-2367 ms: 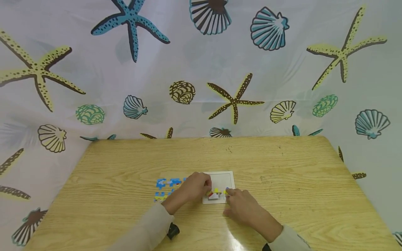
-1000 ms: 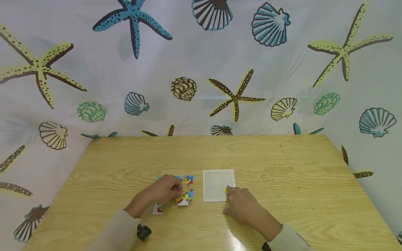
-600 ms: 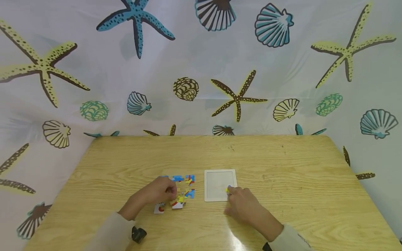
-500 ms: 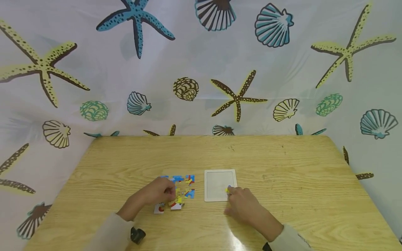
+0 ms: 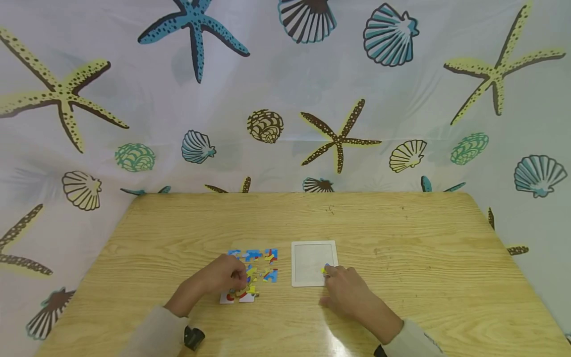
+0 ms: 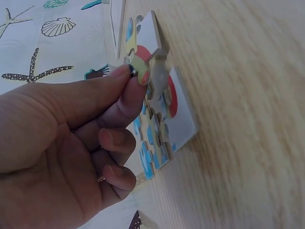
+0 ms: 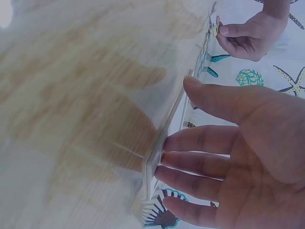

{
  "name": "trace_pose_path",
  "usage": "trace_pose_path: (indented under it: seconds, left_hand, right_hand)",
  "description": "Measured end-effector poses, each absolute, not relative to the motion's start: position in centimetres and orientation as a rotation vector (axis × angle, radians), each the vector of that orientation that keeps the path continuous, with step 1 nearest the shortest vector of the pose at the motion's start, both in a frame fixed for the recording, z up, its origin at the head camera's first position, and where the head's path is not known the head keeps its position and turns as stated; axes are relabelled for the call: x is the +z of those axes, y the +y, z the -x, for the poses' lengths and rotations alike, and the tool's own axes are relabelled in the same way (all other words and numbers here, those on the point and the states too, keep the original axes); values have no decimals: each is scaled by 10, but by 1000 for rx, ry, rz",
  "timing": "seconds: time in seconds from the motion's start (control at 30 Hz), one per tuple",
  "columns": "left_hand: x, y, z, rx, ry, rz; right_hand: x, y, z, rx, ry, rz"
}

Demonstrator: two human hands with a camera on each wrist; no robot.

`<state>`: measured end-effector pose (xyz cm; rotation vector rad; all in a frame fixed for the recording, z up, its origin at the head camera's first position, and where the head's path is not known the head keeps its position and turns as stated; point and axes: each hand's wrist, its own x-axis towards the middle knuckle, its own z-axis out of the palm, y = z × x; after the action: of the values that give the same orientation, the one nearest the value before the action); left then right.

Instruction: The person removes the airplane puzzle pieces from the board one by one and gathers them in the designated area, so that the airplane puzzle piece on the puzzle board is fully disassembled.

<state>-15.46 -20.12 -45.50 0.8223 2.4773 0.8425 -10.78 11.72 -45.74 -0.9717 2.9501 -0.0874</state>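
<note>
My left hand (image 5: 227, 275) is over the left cluster of jigsaw puzzle pieces (image 5: 253, 255). Its thumb and index finger pinch a white, red and yellow puzzle piece (image 6: 147, 34), low beside another white piece with a red curve (image 6: 181, 107). The other fingers are loosely bent. On the right side of a shallow white puzzle tray (image 5: 314, 243) rests my right hand (image 5: 350, 292), its fingertips at the tray's inside and its fingers extended. A small blue and yellow piece (image 5: 324, 270) shows at its index fingertip, mostly covered by the hand.
Both lie on a wood-grain table (image 5: 401, 248). Behind it hangs a white cloth (image 5: 276, 89) printed with starfish and shells. A red, yellow and blue piece (image 5: 271, 255) lies at the cluster's right, near the tray.
My left hand has carried the white, red and yellow piece from the tray leftward to the cluster, lately drifting slightly further left. The right hand has stayed at the tray.
</note>
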Motion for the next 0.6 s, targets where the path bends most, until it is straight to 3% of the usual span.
trace_pose_path:
  seconds: [0.6]
  left_hand:
    - [-455, -197, 150, 854, 2508, -716]
  right_hand:
    - [-459, 118, 108, -79, 2954, 978]
